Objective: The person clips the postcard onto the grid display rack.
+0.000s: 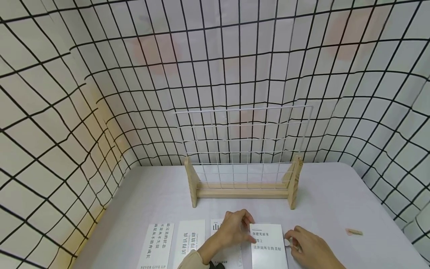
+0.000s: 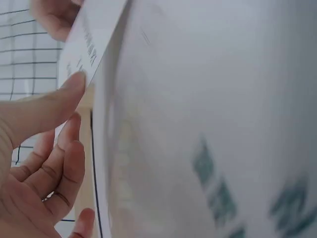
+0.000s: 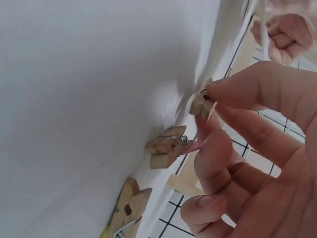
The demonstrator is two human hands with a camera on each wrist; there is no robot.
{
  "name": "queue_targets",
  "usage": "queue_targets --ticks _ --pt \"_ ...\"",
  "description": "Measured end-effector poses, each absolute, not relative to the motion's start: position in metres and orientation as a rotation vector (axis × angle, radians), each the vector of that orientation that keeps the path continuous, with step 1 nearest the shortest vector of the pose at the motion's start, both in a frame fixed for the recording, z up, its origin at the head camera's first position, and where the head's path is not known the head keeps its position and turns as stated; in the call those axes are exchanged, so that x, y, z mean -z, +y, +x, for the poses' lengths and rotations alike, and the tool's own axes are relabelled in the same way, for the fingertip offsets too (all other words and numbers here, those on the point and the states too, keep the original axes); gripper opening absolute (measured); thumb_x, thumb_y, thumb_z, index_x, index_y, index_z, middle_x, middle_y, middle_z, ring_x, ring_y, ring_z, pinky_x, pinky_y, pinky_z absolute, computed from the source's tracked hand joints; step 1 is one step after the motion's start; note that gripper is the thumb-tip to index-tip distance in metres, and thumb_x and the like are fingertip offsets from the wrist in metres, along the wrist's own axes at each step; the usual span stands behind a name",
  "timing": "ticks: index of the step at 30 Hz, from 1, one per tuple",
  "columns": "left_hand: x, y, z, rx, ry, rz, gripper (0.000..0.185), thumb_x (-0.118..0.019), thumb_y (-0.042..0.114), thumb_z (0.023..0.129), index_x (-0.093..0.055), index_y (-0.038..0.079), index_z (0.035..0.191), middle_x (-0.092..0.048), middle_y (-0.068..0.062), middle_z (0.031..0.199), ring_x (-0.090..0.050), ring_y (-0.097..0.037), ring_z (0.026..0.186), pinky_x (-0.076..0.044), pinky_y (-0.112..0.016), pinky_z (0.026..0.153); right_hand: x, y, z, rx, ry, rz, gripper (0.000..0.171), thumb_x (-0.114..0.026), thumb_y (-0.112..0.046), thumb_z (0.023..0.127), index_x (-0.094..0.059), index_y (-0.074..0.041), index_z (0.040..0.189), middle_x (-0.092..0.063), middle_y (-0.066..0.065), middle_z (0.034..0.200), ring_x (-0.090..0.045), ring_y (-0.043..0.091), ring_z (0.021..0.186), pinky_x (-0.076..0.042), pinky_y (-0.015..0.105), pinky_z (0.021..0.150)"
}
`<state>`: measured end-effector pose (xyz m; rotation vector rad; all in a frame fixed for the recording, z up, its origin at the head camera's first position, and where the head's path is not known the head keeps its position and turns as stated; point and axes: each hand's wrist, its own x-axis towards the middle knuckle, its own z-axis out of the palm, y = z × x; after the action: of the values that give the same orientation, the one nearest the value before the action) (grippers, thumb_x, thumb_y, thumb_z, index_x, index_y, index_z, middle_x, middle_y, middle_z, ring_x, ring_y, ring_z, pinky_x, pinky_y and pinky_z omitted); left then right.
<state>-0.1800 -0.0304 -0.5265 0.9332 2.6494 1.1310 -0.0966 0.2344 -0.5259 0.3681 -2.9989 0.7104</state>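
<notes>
Nearest the wearer, the left hand (image 1: pixel 233 229) pinches the left edge of a white rectangular printed card (image 1: pixel 268 244) between thumb and fingers; the left wrist view shows the thumb pressed on the card's face with the other fingers curled behind. The card lies on the white table (image 1: pixel 336 201), at the near edge, right of centre. At its right edge, the right hand (image 1: pixel 307 246) has its fingers curled round a small wooden clothes-peg (image 3: pixel 202 104), gripped between thumb and forefinger and touching the card's edge. In the right wrist view, further small wooden pegs (image 3: pixel 166 146) lie on the table just beside that hand.

Left of the held card, three more white printed cards (image 1: pixel 158 244) lie flat in a row, the nearest partly under the left hand. One loose wooden peg (image 1: pixel 354 232) lies well apart to the right.

Farther back, mid-table, a white wire grid panel (image 1: pixel 243 144) stands upright in a pale wooden two-footed stand (image 1: pixel 242 190). Behind it hangs a white backdrop with black grid lines (image 1: pixel 100 74).
</notes>
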Motion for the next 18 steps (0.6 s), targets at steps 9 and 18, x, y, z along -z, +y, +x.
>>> queue_targets --ticks 9,18 --pt "0.522 -0.040 -0.177 -1.577 2.318 0.699 0.030 -0.089 0.003 0.076 -0.070 0.008 0.098 -0.068 0.002 0.082 -0.058 0.002 0.073 -0.052 -0.015 0.072 0.524 0.246 -0.099 -0.887 -2.987 0.360 0.022 -0.074 -0.007 0.084 -0.063 -0.020 0.097 -0.050 -0.015 0.079 -0.038 -0.006 0.063 -0.036 0.018 0.054" --pt "0.519 -0.052 -0.179 -1.681 2.267 0.652 0.026 -0.088 0.004 0.078 -0.072 0.008 0.099 -0.072 -0.005 0.084 -0.061 -0.001 0.076 -0.050 -0.017 0.075 0.523 0.260 -0.104 -1.209 -2.878 0.588 0.017 -0.077 -0.012 0.090 -0.074 -0.015 0.106 -0.057 -0.017 0.085 -0.045 -0.007 0.066 -0.044 0.018 0.054"
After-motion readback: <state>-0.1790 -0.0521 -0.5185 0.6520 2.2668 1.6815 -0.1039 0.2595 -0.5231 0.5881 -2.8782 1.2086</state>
